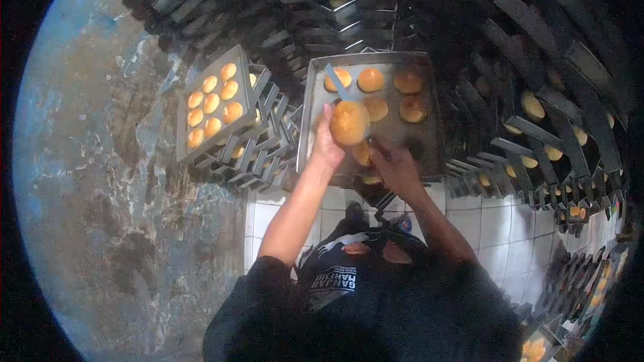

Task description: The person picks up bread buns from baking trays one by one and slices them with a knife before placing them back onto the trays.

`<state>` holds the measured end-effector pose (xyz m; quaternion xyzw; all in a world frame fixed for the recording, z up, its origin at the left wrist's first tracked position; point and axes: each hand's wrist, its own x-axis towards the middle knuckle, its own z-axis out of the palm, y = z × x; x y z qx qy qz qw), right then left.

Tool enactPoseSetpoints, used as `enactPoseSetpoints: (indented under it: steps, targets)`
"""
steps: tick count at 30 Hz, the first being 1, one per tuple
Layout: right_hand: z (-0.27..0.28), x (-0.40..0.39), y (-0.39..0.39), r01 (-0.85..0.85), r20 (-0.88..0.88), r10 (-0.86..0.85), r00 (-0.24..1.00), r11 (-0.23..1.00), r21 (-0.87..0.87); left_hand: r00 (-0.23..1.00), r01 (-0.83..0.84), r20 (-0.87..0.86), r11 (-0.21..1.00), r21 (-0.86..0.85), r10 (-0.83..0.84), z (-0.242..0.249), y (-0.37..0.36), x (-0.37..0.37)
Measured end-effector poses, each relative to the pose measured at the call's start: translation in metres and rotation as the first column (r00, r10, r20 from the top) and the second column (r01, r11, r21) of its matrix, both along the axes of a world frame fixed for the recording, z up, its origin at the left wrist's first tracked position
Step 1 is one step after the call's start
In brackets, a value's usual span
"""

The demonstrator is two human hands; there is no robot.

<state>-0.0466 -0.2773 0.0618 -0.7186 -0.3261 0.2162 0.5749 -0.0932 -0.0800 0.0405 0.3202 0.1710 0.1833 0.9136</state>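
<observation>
A round golden bun [350, 123] rests in my left hand [328, 142], whose fingers curl round its left side over the tray. My right hand [397, 166] is closed at the lower right of the bun, round what looks like the dark handle of a knife. The pale flat blade of the knife [335, 82] shows above the bun, and the bun hides its middle. Beneath both hands is a metal baking tray [429, 144] with several more golden buns [370, 80] in it. Some buns at its near side are partly covered by my right hand.
To the left, a tray of buns [211, 103] tops a crisscrossed stack of trays [268, 117]. Tall stacks of dark trays [335, 7] rise behind and along the right [530, 114]. Below lie white floor tiles [493, 224]; a worn, stained surface [134, 228] spans the left.
</observation>
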Motion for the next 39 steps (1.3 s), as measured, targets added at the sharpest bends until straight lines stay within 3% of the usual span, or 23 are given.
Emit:
enactPoseSetpoints:
  steps: [2,3,4,6,8,12,15,18,20,22,25,27,29,33,35,38,39]
  targets:
    - [0.031,-0.003,0.000,-0.087,-0.339,0.042,0.940,0.989,-0.119,0.995,-0.097,-0.032,0.995,0.010,0.098,-0.014,-0.001,0.003]
    - [0.027,-0.005,-0.002,-0.087,-0.341,0.040,0.939,0.988,-0.124,0.987,-0.156,-0.033,0.984,0.090,0.160,-0.015,0.001,0.007]
    - [0.022,-0.008,-0.004,-0.086,-0.289,0.039,0.956,0.985,-0.153,0.975,-0.214,-0.029,0.962,0.170,0.222,-0.016,0.002,0.010]
    - [0.009,-0.014,-0.012,-0.084,-0.233,0.041,0.971,0.981,-0.176,0.964,-0.246,-0.059,0.955,0.164,0.259,-0.007,0.010,0.013]
    - [-0.009,-0.025,-0.033,-0.045,0.059,0.049,0.997,0.997,-0.063,0.967,-0.239,-0.045,0.957,0.165,0.249,0.007,0.021,0.010]
    - [-0.025,-0.040,-0.050,-0.052,-0.131,0.050,0.990,0.999,-0.008,0.970,-0.217,-0.080,0.965,0.147,0.230,0.002,0.025,0.009]
    - [-0.014,-0.026,-0.032,0.021,-0.050,-0.026,0.998,0.994,-0.105,0.982,-0.178,-0.042,0.972,0.155,0.187,-0.006,-0.013,0.017]
    - [0.001,-0.014,-0.024,-0.064,-0.213,0.015,0.977,0.972,-0.227,0.963,-0.242,-0.070,0.949,0.202,0.261,0.000,-0.029,0.026]
    - [-0.009,-0.020,-0.029,0.026,-0.029,-0.029,0.999,0.997,-0.074,0.973,-0.197,-0.089,0.967,0.162,0.213,0.001,-0.018,0.031]
    - [-0.024,-0.036,-0.048,0.063,0.007,-0.063,0.998,0.997,-0.048,0.978,-0.165,-0.107,0.980,0.116,0.177,0.001,-0.012,0.034]
    - [-0.032,-0.037,-0.054,0.108,-0.020,-0.108,0.994,0.994,-0.028,0.986,-0.071,-0.151,0.997,0.021,0.074,-0.010,-0.019,0.038]
    - [-0.033,-0.024,-0.049,0.128,-0.077,-0.130,0.988,0.991,-0.039,0.990,-0.026,-0.138,0.998,0.060,0.034,-0.021,-0.048,0.042]
    - [-0.042,-0.003,-0.036,0.077,-0.021,-0.078,0.997,0.996,-0.035,0.995,-0.066,-0.067,0.993,0.097,0.073,-0.032,-0.062,0.053]
    - [-0.057,-0.010,-0.054,0.162,0.048,-0.159,0.986,0.985,-0.061,0.973,-0.068,-0.215,0.994,0.083,0.085,-0.030,-0.059,0.070]
    - [-0.042,-0.026,-0.086,0.124,-0.272,-0.173,0.947,0.974,-0.189,0.950,-0.089,-0.297,0.995,0.054,0.101,-0.039,-0.053,0.081]
    - [-0.052,-0.046,-0.156,0.085,-0.466,-0.183,0.866,0.971,-0.224,0.977,-0.077,-0.202,0.995,-0.056,0.064,-0.082,-0.045,0.089]
    - [-0.062,-0.052,-0.186,0.092,-0.505,-0.187,0.843,0.974,-0.206,0.971,0.015,-0.229,0.935,0.353,0.071,-0.093,-0.046,0.086]
